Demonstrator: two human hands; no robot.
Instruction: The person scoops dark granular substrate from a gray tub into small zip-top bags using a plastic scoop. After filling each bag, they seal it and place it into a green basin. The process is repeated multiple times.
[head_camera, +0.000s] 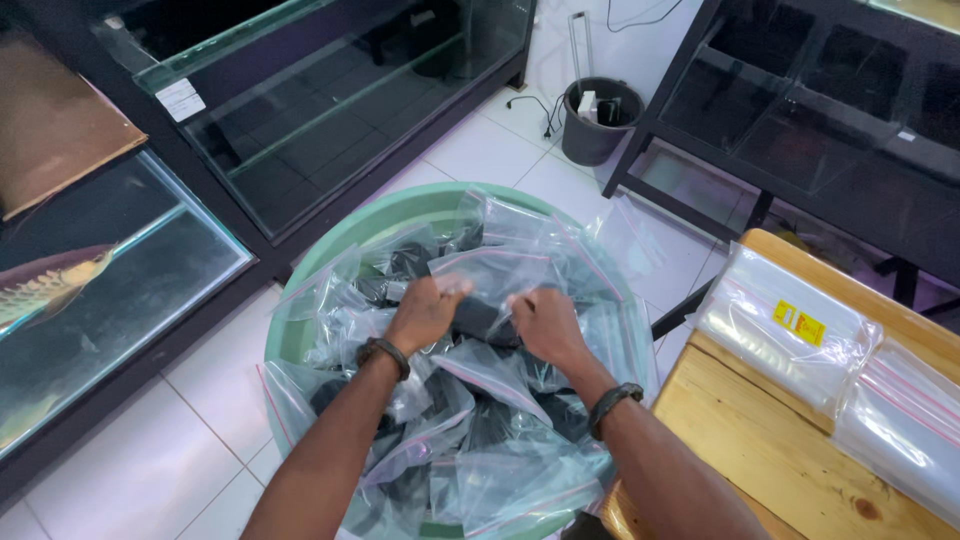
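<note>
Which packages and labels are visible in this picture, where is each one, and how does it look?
Clear zip bags with dark contents: piled in the round green tub; the left hand and right hand grip one bag.
Flat packs of empty clear bags: on the wooden table at right, one with a small yellow rectangular label.
White rectangular sticker: on the glass tank's edge, upper left.

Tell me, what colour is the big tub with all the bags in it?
The tub is pale green, seen in the head view.
</note>
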